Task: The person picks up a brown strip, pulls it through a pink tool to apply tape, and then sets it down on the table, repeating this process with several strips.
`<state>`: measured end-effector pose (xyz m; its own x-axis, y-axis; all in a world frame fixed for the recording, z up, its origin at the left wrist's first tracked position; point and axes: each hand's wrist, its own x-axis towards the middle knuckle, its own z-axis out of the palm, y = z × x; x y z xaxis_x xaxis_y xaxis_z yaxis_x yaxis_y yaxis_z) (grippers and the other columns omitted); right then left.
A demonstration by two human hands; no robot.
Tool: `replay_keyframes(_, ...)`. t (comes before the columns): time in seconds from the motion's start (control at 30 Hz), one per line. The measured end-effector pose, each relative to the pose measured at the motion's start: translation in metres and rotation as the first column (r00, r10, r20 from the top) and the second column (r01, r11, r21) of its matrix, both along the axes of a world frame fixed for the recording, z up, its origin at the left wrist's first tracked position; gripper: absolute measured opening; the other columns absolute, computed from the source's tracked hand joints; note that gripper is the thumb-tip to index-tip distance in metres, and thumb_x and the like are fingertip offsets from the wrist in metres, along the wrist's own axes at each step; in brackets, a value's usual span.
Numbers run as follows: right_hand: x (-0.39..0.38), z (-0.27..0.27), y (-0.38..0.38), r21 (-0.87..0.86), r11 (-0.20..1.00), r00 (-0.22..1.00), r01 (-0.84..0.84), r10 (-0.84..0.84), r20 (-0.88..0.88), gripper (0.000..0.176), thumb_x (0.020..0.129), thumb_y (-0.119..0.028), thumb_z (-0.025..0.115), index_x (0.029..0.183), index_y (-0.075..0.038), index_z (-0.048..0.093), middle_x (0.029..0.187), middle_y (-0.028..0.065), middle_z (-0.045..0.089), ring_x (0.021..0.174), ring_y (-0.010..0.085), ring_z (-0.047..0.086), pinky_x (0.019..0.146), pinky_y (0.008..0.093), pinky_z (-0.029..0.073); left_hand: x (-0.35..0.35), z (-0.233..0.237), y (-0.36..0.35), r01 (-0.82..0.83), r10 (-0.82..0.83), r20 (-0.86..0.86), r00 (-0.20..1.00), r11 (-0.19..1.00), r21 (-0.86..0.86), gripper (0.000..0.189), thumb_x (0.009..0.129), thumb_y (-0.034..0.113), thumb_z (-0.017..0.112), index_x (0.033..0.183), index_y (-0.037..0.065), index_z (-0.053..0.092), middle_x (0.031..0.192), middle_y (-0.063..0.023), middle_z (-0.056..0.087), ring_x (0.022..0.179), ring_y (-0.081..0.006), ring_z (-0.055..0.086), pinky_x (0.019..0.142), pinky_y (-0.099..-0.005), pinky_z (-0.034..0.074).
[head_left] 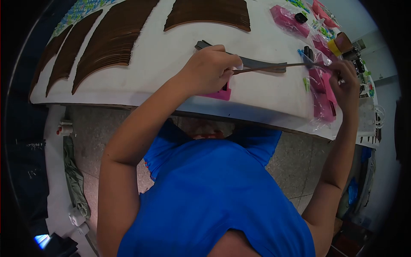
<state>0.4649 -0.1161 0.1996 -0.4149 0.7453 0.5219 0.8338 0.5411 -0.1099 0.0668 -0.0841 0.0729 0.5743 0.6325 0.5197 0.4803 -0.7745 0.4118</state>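
Note:
A thin brown strip (269,67) is stretched sideways above the white table. My left hand (212,68) pinches its left end between thumb and fingers. At the other end, my right hand (346,81) is closed around the strip, though its fingertips are partly hidden. Beneath the strip lies a small bundle of dark grey strips (252,64), partly covered by my left hand. A bright pink object (223,94) with a dark slot sits under my left wrist near the table's front edge; much of it is hidden.
Fanned stacks of brown strips (115,47) lie at the left, with another brown stack (207,15) at the back. Pink trays wrapped in clear plastic (319,88) line the right side, near a yellow-and-brown roll (340,44). The table's front edge (188,112) runs before my body.

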Motion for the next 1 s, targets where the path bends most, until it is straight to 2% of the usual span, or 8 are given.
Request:
replay_keyframes(0.23,-0.01,0.052,0.039,0.113,0.993,0.999,-0.025,0.022,0.028,0.026,0.088,0.006,0.061,0.113,0.0,0.067,0.096,0.0052,0.059,0.088,0.0142,0.058,0.082,0.028,0.051,0.014,0.006,0.004,0.044,-0.035,0.105,0.994,0.995,-0.086,0.025,0.089,0.002,0.077,0.111,0.004,0.066,0.086,-0.0064,0.075,0.09,-0.02,0.071,0.079,-0.0349,0.059)
replay_keyframes(0.3,0.0,0.058,0.046,0.072,0.997,0.999,0.014,-0.018,0.047,0.028,0.088,0.005,0.06,0.115,0.001,0.067,0.097,0.0031,0.058,0.09,0.012,0.057,0.083,0.0278,0.051,0.003,0.02,0.006,0.26,0.022,0.381,0.924,0.694,-0.671,0.02,0.091,0.003,0.073,0.11,0.005,0.068,0.085,-0.0037,0.074,0.09,-0.015,0.069,0.076,-0.0328,0.056)
replay_keyframes(0.47,0.028,0.016,0.066,-0.489,0.838,0.89,-0.241,-0.009,-0.455,0.012,0.087,0.002,0.056,0.098,-0.002,0.062,0.095,-0.0023,0.053,0.089,0.0077,0.052,0.079,0.0245,0.046,-0.038,0.021,0.018,0.661,0.113,0.739,0.664,0.373,-0.651,0.017,0.092,0.001,0.07,0.108,0.005,0.069,0.095,-0.0042,0.074,0.088,-0.0134,0.069,0.079,-0.0291,0.055)
replay_keyframes(0.6,0.015,-0.017,0.053,-0.616,0.737,0.884,-0.279,-0.053,-0.464,0.004,0.086,-0.006,0.057,0.09,-0.005,0.057,0.092,-0.0028,0.051,0.084,0.0075,0.049,0.075,0.0215,0.04,-0.062,0.019,0.017,0.846,0.193,0.859,0.474,0.169,-0.506,0.017,0.091,-0.001,0.066,0.107,0.005,0.069,0.099,-0.0062,0.073,0.087,-0.0139,0.069,0.08,-0.029,0.055)
replay_keyframes(0.67,0.008,-0.036,0.046,-0.707,0.536,0.685,-0.461,-0.292,-0.668,0.008,0.084,-0.013,0.059,0.088,-0.006,0.057,0.088,-0.0012,0.051,0.08,0.0094,0.048,0.073,0.0223,0.037,-0.07,0.013,0.017,0.849,0.232,0.858,0.459,0.172,-0.5,0.016,0.092,-0.001,0.066,0.106,0.005,0.069,0.098,-0.0065,0.072,0.086,-0.0137,0.068,0.079,-0.0291,0.053)
replay_keyframes(0.8,-0.009,-0.064,0.032,-0.618,0.408,0.507,-0.672,-0.355,-0.785,0.011,0.085,-0.016,0.06,0.09,-0.006,0.057,0.089,0.0024,0.052,0.08,0.0137,0.048,0.074,0.0274,0.04,-0.081,-0.001,0.022,0.885,0.27,0.881,0.388,0.159,-0.438,0.015,0.091,-0.002,0.064,0.104,0.005,0.067,0.093,-0.0064,0.069,0.08,-0.014,0.061,0.074,-0.0296,0.05)
replay_keyframes(0.87,-0.023,-0.076,0.022,-0.32,0.342,0.142,-0.883,-0.455,-0.879,0.018,0.088,-0.019,0.06,0.1,-0.004,0.061,0.093,0.0056,0.054,0.085,0.0177,0.05,0.077,0.0306,0.042,-0.085,-0.001,0.02,0.887,0.307,0.878,0.367,0.17,-0.43,0.014,0.092,-0.002,0.063,0.104,0.005,0.066,0.09,-0.0065,0.067,0.078,-0.0144,0.059,0.073,-0.0303,0.048)
replay_keyframes(1.0,-0.049,-0.09,0.014,-0.057,0.364,-0.119,-0.929,-0.442,-0.889,0.028,0.09,-0.019,0.062,0.114,-0.004,0.063,0.1,0.0061,0.057,0.091,0.02,0.052,0.081,0.0329,0.044,-0.09,-0.009,0.024,0.918,0.379,0.885,0.27,0.178,-0.356,0.011,0.094,0.001,0.06,0.102,0.005,0.066,0.087,-0.0079,0.065,0.077,-0.0169,0.056,0.071,-0.0329,0.045)
